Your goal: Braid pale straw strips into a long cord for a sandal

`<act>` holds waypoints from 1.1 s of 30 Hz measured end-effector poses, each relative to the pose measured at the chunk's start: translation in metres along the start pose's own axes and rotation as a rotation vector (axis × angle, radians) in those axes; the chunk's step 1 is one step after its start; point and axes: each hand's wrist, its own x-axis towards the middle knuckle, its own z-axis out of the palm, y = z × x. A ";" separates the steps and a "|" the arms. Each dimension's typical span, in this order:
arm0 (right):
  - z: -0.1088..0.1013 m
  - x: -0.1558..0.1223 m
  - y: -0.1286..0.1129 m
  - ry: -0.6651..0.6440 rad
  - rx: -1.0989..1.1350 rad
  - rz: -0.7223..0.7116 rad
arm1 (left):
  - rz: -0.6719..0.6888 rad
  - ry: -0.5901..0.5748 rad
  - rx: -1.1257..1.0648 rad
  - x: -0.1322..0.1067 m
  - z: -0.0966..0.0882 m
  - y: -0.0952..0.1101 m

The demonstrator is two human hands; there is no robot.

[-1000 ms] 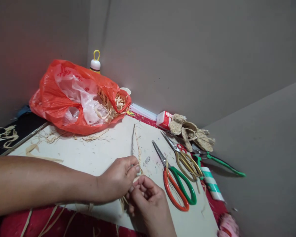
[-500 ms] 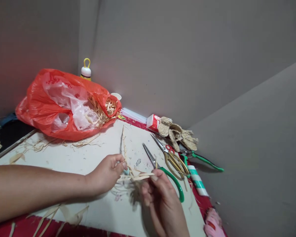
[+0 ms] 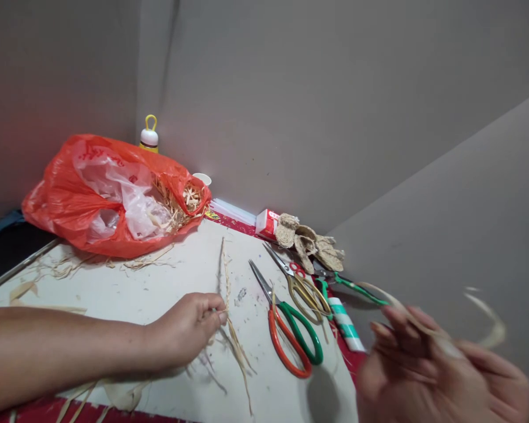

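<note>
1. Pinching a straw braid (image 3: 228,279) in the left hand (image 3: 191,327), aimed lengthwise away beyond the fingertips, with loose strands (image 3: 235,343) trailing back below them.
2. Reaching in low from the left; curling the right hand's (image 3: 443,367) fingers on a blurred strip (image 3: 390,299).
3. Since half a second ago, swung rightward, well apart from the left fingers, uncovering an orange scissor handle (image 3: 274,341).

White-capped bottle (image 3: 149,138) and red-and-white box (image 3: 267,224) near grey walls (image 3: 335,106)

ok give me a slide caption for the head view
Left hand pinching a thin plait over a white surface, right hand holding a pale strip.
</note>
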 end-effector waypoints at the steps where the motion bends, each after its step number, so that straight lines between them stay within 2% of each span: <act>1: 0.005 -0.002 0.004 -0.019 -0.043 -0.036 | -0.001 -0.021 0.010 -0.001 0.000 0.001; 6: 0.034 -0.003 0.034 -0.135 -0.248 -0.176 | -0.057 -0.019 -0.074 0.004 -0.004 0.001; 10: 0.040 -0.006 0.045 -0.308 -0.367 -0.234 | -0.130 -0.048 -0.163 0.006 -0.004 0.005; 13: 0.039 -0.010 0.040 -0.345 -0.314 -0.136 | -0.165 -0.028 -0.174 0.006 -0.002 0.006; 16: 0.037 -0.011 0.036 -0.320 -0.142 0.004 | -0.181 -0.013 -0.180 0.006 -0.001 0.006; 18: 0.034 -0.011 0.035 -0.283 -0.045 0.022 | -0.188 -0.011 -0.198 0.006 0.000 0.005; 21: 0.033 -0.015 0.034 -0.201 -0.054 -0.127 | -0.186 -0.031 -0.244 0.006 0.001 0.004; 23: 0.035 -0.021 0.031 -0.224 -0.138 -0.295 | -0.187 -0.044 -0.276 0.006 0.001 0.004; 25: 0.041 -0.028 0.029 -0.373 -0.226 -0.484 | -0.217 -0.042 -0.335 0.005 0.002 0.004; 27: 0.048 -0.033 0.030 -0.603 -0.298 -0.648 | -0.282 -0.046 -0.423 0.004 0.002 0.006; 29: 0.056 -0.038 0.035 -0.782 -0.339 -0.757 | -0.340 -0.057 -0.502 0.003 0.003 0.008; 31: 0.062 -0.042 0.041 -0.855 -0.367 -0.786 | -0.363 -0.052 -0.539 0.001 0.003 0.011; 33: 0.065 -0.045 0.047 -0.834 -0.389 -0.782 | -0.360 -0.023 -0.551 -0.001 0.004 0.012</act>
